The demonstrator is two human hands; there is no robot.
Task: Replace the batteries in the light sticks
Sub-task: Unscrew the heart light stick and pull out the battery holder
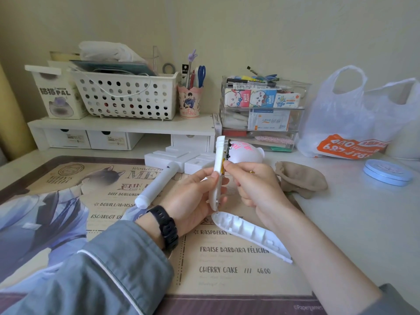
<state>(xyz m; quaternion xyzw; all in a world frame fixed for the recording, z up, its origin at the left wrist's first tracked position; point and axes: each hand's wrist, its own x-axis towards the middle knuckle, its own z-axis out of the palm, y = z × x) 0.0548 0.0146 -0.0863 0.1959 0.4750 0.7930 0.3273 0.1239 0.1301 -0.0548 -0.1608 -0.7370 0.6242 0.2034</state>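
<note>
One opened stick point(219, 153) — "CHERRY CAKE" mat point(227, 288)

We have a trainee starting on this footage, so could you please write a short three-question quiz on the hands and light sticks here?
1. True or false: the detached cover lies on the desk mat.
2. The left hand grips: A the opened light stick; B a blue tin; C scissors.
3. Fill in: the second light stick lies on the mat to the ____ of the left hand.
Key: 1 true; 2 A; 3 left.
</note>
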